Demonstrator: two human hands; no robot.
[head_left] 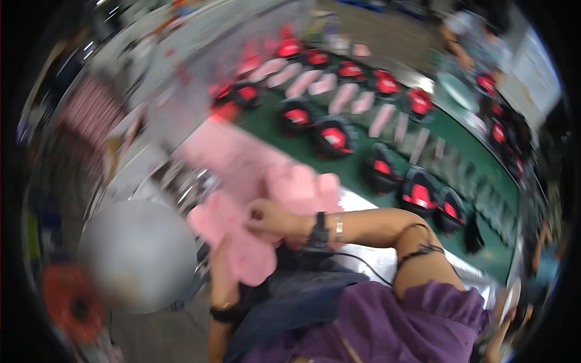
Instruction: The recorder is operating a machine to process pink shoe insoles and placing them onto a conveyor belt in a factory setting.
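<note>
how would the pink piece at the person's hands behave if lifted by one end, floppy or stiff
The pink piece looks thin and sheet-like, so it would probably sag or bend somewhat. With so little thickness showing, it is likely light for its size. Its broad, flat shape makes rolling unlikely.

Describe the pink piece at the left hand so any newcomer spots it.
From the green table, look lower left toward the large grey dome. Just right of it, the left hand meets a pink, lobed piece. Unlike the pink pieces beyond the right hand, it sits between both hands.
</note>
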